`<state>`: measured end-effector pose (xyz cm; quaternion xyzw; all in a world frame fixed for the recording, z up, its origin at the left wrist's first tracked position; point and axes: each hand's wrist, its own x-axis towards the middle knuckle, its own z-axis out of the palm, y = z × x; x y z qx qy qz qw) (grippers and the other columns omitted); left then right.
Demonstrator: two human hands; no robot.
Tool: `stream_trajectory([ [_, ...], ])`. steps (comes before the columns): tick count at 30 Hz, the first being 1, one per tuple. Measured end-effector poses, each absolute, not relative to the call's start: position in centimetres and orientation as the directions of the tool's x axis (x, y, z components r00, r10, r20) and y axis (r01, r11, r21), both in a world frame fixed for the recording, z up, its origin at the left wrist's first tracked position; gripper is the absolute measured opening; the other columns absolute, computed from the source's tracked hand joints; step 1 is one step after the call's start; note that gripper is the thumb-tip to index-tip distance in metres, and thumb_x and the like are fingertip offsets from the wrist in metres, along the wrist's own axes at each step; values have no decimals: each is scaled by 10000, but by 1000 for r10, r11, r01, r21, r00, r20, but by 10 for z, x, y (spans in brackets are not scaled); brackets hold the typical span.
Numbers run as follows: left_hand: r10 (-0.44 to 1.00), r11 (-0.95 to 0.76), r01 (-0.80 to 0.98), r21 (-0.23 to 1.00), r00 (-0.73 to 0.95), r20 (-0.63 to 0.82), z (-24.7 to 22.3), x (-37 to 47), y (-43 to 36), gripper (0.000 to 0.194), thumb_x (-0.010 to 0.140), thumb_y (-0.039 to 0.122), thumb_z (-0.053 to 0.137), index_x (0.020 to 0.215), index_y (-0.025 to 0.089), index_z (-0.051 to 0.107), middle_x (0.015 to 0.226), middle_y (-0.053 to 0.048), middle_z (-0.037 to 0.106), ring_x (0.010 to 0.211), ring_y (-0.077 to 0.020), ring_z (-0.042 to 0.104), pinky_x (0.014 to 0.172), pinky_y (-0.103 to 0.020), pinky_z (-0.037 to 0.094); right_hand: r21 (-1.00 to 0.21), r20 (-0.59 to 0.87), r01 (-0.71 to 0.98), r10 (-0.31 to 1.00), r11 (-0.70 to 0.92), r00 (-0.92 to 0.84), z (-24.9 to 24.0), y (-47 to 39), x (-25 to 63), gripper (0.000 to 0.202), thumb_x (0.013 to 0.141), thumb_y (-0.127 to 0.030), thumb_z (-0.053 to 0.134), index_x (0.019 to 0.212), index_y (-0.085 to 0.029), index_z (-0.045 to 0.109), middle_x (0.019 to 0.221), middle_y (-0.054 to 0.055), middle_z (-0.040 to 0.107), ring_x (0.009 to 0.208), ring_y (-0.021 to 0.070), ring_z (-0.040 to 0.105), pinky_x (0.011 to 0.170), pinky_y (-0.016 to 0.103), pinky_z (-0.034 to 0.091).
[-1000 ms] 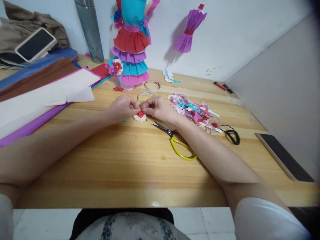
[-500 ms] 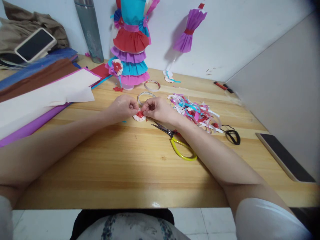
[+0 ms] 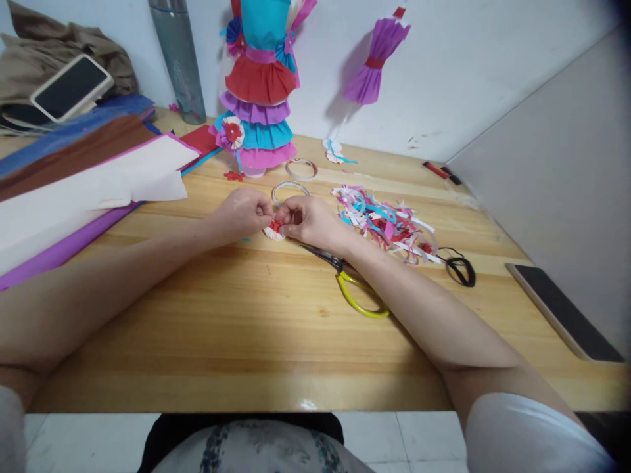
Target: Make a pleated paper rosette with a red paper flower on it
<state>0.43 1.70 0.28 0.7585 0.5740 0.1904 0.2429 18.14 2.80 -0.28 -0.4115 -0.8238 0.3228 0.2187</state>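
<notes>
Between my hands sits a small paper flower (image 3: pixel 273 232), a pleated white rosette with a red centre, at table height. My left hand (image 3: pixel 248 213) pinches it from the left, fingers closed at its upper edge. From the right, my right hand (image 3: pixel 308 222) has thumb and fingertips closed on the red centre; the fingers hide part of it. Just behind them lies a roll of tape (image 3: pixel 290 186), partly covered by the hands. Scissors with yellow handles (image 3: pixel 355 299) lie partly under my right forearm.
A ruffled paper dress (image 3: pixel 261 85) stands at the back, near a purple paper dress (image 3: pixel 374 62). Paper scraps (image 3: pixel 384 223) lie right of the hands, with a black cord (image 3: pixel 461 270) and a phone (image 3: pixel 564 312). Paper sheets (image 3: pixel 93 184) and a bottle (image 3: pixel 180 62) are left.
My right hand has shifted slightly left over the flower, covering more of its red centre. My left hand stays nearly where it was.
</notes>
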Motion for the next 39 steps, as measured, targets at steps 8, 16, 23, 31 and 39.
stream_trajectory([
  [8, 967, -203, 778, 594, 254, -2, 1, 2, 17, 75, 709, 181, 567, 650, 157, 606, 530, 22, 534, 579, -105, 463, 551, -231, 323, -805, 73, 479, 860, 350, -505, 2, 34, 188, 103, 681, -86, 590, 744, -150, 639, 671, 15, 623, 598, 140, 568, 565, 263, 438],
  [16, 976, -159, 804, 572, 215, -31, 7, 6, 15, 127, 703, 176, 541, 737, 150, 661, 608, -11, 602, 602, -133, 511, 572, -249, 354, -750, 78, 494, 801, 439, -594, 0, 31, 188, 178, 679, -69, 537, 716, -167, 680, 657, 7, 632, 596, 128, 567, 563, 241, 419],
  [23, 972, -181, 791, 584, 235, -17, 7, 6, 13, 159, 745, 287, 568, 676, 156, 626, 592, -4, 584, 571, -121, 492, 565, -248, 356, -723, 98, 517, 809, 458, -580, 1, 28, 184, 117, 721, -99, 560, 698, -156, 659, 659, 15, 624, 582, 118, 539, 556, 244, 397],
  [31, 966, -217, 798, 562, 260, 3, -2, 5, 16, 130, 723, 286, 596, 682, 167, 630, 586, 6, 559, 584, -124, 489, 569, -253, 338, -654, 91, 592, 826, 471, -557, -3, 28, 181, 99, 717, -101, 599, 699, -164, 674, 634, -2, 622, 600, 119, 541, 576, 249, 372],
  [39, 959, -254, 786, 564, 281, 41, -8, 3, 19, 112, 696, 283, 590, 643, 186, 606, 577, -2, 554, 630, -146, 501, 577, -259, 317, -707, 72, 571, 846, 417, -528, -11, 32, 179, 73, 689, -109, 619, 704, -164, 666, 641, -6, 634, 595, 118, 556, 566, 243, 393],
])
